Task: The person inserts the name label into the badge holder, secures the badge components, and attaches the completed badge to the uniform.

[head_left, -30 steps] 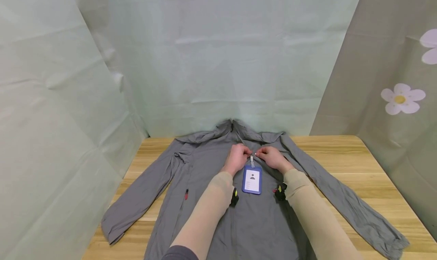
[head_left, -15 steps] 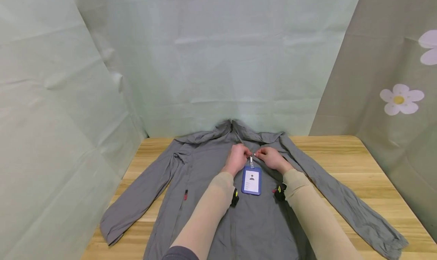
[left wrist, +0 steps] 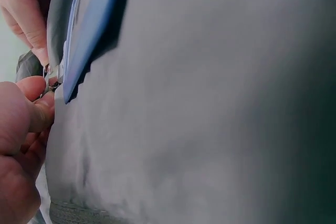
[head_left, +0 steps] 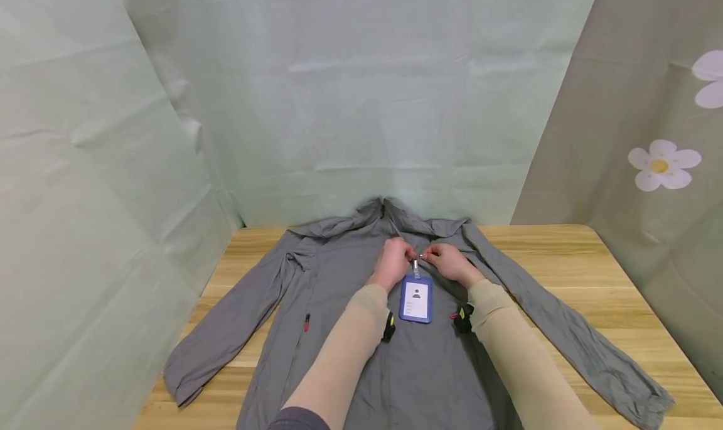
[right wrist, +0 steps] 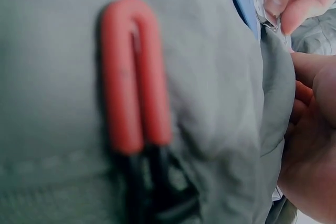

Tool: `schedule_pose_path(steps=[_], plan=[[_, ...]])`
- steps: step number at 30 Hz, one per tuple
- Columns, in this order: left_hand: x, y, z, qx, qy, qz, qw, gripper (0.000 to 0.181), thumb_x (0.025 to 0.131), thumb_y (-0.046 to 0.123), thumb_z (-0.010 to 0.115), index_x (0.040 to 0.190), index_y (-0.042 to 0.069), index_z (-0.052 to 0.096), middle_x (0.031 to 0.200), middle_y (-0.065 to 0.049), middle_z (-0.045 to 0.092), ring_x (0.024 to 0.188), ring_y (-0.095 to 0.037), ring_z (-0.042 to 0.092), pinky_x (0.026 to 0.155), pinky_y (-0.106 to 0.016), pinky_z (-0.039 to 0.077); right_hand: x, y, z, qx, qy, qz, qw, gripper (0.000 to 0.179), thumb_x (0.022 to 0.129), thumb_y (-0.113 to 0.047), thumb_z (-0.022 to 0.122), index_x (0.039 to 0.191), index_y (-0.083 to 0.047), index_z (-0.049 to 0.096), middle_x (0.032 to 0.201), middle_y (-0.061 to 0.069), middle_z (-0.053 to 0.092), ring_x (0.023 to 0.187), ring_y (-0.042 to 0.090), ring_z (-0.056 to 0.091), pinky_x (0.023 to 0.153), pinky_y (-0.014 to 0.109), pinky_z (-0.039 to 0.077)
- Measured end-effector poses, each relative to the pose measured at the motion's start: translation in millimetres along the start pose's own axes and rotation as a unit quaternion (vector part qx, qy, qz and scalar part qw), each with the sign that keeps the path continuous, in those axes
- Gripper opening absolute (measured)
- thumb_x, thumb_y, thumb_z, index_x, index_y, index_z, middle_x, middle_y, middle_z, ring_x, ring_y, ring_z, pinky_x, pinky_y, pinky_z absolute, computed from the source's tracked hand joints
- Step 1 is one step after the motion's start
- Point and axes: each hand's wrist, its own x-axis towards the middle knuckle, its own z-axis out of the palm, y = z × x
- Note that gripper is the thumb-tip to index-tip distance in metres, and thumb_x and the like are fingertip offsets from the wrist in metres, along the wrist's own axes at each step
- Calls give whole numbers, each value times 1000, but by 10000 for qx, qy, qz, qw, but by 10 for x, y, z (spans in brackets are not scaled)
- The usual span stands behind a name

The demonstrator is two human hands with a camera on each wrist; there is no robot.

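Observation:
A blue-framed ID badge [head_left: 415, 299] lies on the chest of a spread grey jacket [head_left: 350, 279]. From its top runs a short strap with a metal badge clip [head_left: 415, 268]. My left hand [head_left: 392, 262] pinches the clip between thumb and forefinger, from the left. On the other side my right hand [head_left: 447, 260] pinches a small shiny end of metal at the clip. Both sets of fingertips nearly meet over the jacket cloth. In the left wrist view the badge [left wrist: 92, 30] stands tilted up off the fabric. The fingers partly hide the clip.
The jacket covers much of a wooden table [head_left: 565, 260], sleeves spread to both sides. A red zipper pull [right wrist: 135, 77] hangs on the jacket, large in the right wrist view. Pale cloth walls [head_left: 361, 103] enclose the table at the back and sides.
The fingertips make only small movements at the clip, and the metal end at my right fingers stands slightly farther from the left ones. The badge sits a touch lower in view.

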Motion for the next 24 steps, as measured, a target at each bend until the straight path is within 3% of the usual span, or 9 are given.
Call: schedule_pose_path(steps=[13,24], plan=[[-3,29,19,375,-30,34,9993,22,92,-7,75,83,12,81,87,1,67,83,-16,66,73,-27,55,-5,-11,-1,-66,-18,-74,9999,28,112,-22,59,113,-2,77,98,7,71,78,19,55,69,32,43],[-19,52,12,230,-106,-189,9995,21,93,-7,74,86,12,81,90,0,65,84,-16,64,73,-29,55,-33,-31,-10,-34,9,-90,10000,27,112,-20,59,114,0,77,101,8,72,79,19,55,71,33,44]])
